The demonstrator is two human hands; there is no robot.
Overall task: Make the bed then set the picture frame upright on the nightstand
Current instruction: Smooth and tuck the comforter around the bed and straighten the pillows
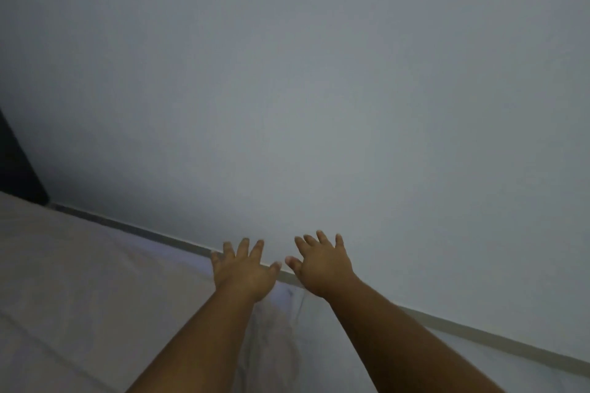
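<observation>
Left hand: I see my left hand [244,271] stretched out palm down, fingers spread wide, grasping nothing; it hangs at the far edge of the bed, where the sheet meets the wall.
Right hand: my right hand [322,265] is out the same way, fingers splayed and released, just beside the left one and apart from it, its fingertips [339,238] showing against the wall.
Contact: I cannot tell whether either palm presses on the sheet or floats just over it; the light is dim and the view is soft.
Bed: the bed [79,281] fills the lower left, covered by a pale sheet [134,322] that lies mostly flat, with a few creases bunched below and between my wrists.
Bed edge: a narrow pale strip [479,330] runs along the far edge of the bed against the wall, slanting down to the right.
Wall: a plain grey wall [303,73] takes up most of what I see.
Left edge: a dark shape [17,166] stands at the far left above the bed; I cannot make out what it is.
</observation>
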